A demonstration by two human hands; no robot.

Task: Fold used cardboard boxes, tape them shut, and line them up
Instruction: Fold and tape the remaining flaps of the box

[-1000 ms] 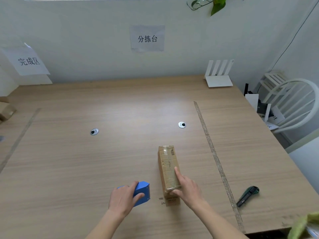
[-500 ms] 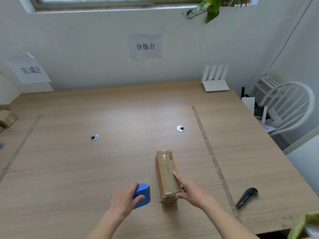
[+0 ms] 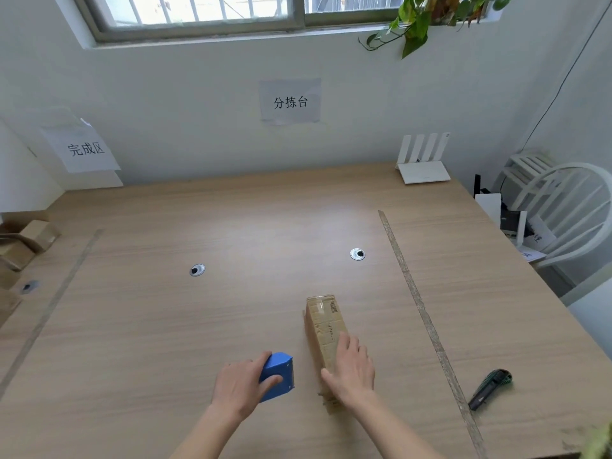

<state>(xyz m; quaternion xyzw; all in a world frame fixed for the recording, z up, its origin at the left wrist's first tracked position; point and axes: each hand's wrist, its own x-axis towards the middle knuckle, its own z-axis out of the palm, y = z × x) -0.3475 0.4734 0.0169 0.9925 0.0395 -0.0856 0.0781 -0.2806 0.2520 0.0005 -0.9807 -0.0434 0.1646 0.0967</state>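
Note:
A narrow brown cardboard box (image 3: 323,321) lies lengthwise on the wooden table (image 3: 231,233), with clear tape along its top. My right hand (image 3: 352,369) lies flat over the box's near end, thumb on its left side and fingers spread on top. To the left, my left hand (image 3: 243,384) grips a blue tape dispenser (image 3: 278,374) that rests on the table beside the box. More cardboard boxes (image 3: 28,238) sit at the table's far left edge, partly cut off.
A green utility knife (image 3: 490,387) lies at the front right, beyond a tape line (image 3: 417,303) on the table. A second tape line (image 3: 56,299) runs down the left. Two cable grommets (image 3: 357,254) are set in the tabletop. A white router (image 3: 424,160) stands at the back right; a white chair (image 3: 569,210) is beside the table.
My right hand has shifted from pressing with a pointed finger to lying flat over the box's near end. The camera has tilted up, showing the window. My left hand stays on the dispenser.

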